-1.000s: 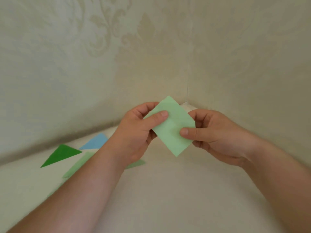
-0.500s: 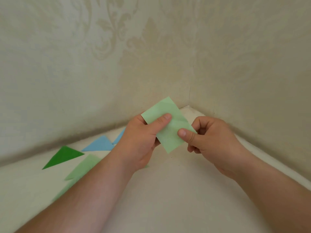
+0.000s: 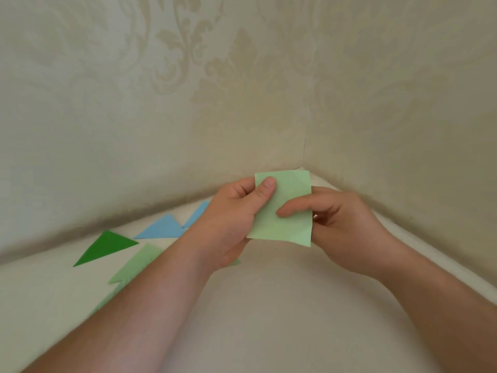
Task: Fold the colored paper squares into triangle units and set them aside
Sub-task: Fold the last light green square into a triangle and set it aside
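Cream damask-patterned wallpaper (image 3: pixel 188 103) covers two walls that meet in a corner above a pale off-white tabletop (image 3: pixel 269 319). Over that surface, near the corner, the person holds a light green paper rectangle (image 3: pixel 289 195) upright in the air with both hands. The left hand (image 3: pixel 236 214) grasps its left edge, thumb pressed flat on the front. The right hand (image 3: pixel 341 224) pinches the right edge, thumb across the front and fingers behind. Off to the left lie folded triangles: a pale green paper triangle (image 3: pixel 137 262), a light blue paper triangle (image 3: pixel 161 228), and a dark green paper triangle (image 3: pixel 105 246).
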Motion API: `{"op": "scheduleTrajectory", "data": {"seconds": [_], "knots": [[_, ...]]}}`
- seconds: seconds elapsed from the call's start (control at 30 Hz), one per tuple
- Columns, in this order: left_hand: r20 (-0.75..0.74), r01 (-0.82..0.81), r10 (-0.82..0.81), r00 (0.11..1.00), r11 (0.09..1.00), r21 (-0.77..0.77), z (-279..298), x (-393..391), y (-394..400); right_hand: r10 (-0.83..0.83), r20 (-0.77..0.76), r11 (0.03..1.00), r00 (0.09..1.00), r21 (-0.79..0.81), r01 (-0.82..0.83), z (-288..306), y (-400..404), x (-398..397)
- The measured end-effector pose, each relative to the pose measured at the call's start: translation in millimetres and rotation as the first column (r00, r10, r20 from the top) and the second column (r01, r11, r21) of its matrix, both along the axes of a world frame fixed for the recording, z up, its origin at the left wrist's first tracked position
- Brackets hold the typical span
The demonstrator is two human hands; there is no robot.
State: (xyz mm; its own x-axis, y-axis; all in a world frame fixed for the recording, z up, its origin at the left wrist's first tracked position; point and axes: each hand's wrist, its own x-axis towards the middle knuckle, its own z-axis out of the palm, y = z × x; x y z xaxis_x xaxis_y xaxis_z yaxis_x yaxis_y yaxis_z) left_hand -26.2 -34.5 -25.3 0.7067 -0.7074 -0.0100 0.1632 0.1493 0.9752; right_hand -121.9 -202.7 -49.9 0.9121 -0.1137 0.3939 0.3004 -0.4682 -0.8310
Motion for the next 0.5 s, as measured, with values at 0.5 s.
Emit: {"op": "scheduleTrajectory", "data": {"seconds": [0.5], "knots": [[0.154,0.036,-0.067,0.986,0.98,0.197,-2.1,3.7,5.1,0.055,-0.051,0.998,0.997,-0.03,-0.056,8.7,4.3,-4.4]]}}
